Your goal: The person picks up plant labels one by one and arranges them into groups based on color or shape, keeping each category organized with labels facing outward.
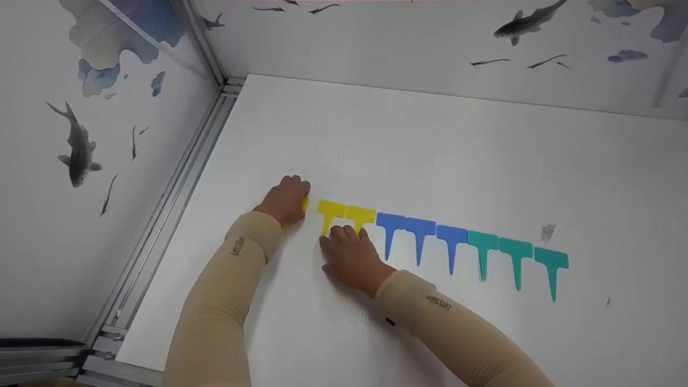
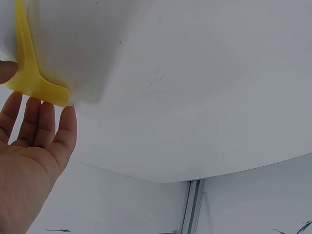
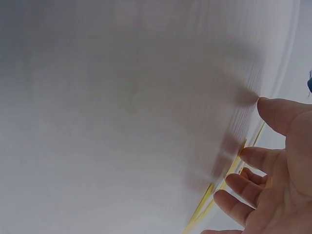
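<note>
My left hand (image 1: 287,199) holds a yellow T-shaped plant label (image 2: 36,83) by its wide head, with the thumb on one side and fingertips along the far edge. From above, that hand hides most of the label. A row of T-shaped labels lies to its right: two yellow labels (image 1: 332,208), three blue labels (image 1: 391,221) and three green labels (image 1: 552,258). My right hand (image 1: 355,258) rests at the stems of the two yellow ones, fingers spread and slightly bent. In the right wrist view its fingertips (image 3: 234,180) are at thin yellow edges.
The labels lie on a white tabletop (image 1: 419,145). A metal rail (image 1: 215,118) runs along its left side. White panels with printed fish (image 1: 79,153) stand at the left and the back. A grey smudge (image 1: 547,232) marks the surface above the green labels.
</note>
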A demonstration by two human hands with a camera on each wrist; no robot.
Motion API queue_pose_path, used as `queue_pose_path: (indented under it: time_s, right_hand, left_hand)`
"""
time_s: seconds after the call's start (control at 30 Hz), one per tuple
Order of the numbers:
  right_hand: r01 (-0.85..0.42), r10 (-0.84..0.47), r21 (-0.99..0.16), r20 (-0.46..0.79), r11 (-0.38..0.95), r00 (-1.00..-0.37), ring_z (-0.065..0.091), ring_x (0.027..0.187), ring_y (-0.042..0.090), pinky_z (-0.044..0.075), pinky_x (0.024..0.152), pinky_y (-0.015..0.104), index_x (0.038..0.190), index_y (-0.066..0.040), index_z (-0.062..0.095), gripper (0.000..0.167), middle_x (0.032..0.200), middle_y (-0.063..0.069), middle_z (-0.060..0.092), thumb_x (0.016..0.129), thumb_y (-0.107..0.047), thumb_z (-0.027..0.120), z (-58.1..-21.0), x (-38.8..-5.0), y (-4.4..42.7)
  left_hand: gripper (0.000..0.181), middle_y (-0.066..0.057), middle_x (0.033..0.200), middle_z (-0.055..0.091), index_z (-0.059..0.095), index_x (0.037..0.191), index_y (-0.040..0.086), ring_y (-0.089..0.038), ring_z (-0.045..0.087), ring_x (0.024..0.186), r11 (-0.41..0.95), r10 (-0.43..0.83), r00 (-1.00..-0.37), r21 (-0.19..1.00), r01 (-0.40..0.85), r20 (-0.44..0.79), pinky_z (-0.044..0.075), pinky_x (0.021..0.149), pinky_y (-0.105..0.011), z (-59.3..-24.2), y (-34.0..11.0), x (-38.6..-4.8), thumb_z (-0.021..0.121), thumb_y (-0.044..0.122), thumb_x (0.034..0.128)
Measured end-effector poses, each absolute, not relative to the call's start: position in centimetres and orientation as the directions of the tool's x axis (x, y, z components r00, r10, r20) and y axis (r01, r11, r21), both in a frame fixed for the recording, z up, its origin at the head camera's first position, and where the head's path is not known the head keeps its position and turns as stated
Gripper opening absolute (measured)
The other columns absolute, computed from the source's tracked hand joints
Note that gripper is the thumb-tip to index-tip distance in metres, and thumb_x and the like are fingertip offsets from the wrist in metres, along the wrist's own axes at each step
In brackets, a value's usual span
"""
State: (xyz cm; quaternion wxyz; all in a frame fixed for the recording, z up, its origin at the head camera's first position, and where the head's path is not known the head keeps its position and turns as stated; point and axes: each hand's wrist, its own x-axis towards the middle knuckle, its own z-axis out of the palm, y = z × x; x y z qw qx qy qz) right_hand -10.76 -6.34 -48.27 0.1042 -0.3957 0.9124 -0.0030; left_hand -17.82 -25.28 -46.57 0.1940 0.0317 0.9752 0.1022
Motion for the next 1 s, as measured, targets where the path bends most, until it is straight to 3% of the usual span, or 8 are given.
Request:
queue_pose_path:
  time_s: [0.37,1.0]
  right_hand:
    - [-0.735,-0.728,-0.052,-0.2,0.676,-0.656,0.048,0.118,0.03,0.043,0.099,0.053,0.138,-0.015,0.05,0.056,0.13,0.011,0.051,0.092,-0.045,0.06,-48.1,-10.7,-6.3]
    - [-0.732,-0.725,-0.057,-0.209,0.679,-0.656,0.048,0.118,0.03,0.043,0.1,0.054,0.138,-0.015,0.05,0.055,0.13,0.011,0.05,0.093,-0.046,0.058,-48.1,-10.8,-6.2]
  left_hand:
    - [0.036,-0.009,0.111,0.052,0.057,0.12,0.006,-0.026,0.046,0.104,0.976,0.118,-0.921,0.217,0.038,-0.371,0.042,0.102,-0.042,-46.3,-24.9,-18.0,0.066,0.006,0.085]
    - [0.041,-0.008,0.113,0.052,0.055,0.127,0.008,-0.024,0.047,0.105,0.973,0.133,-0.917,0.227,0.048,-0.376,0.041,0.102,-0.04,-46.4,-24.0,-18.4,0.065,0.008,0.0868]
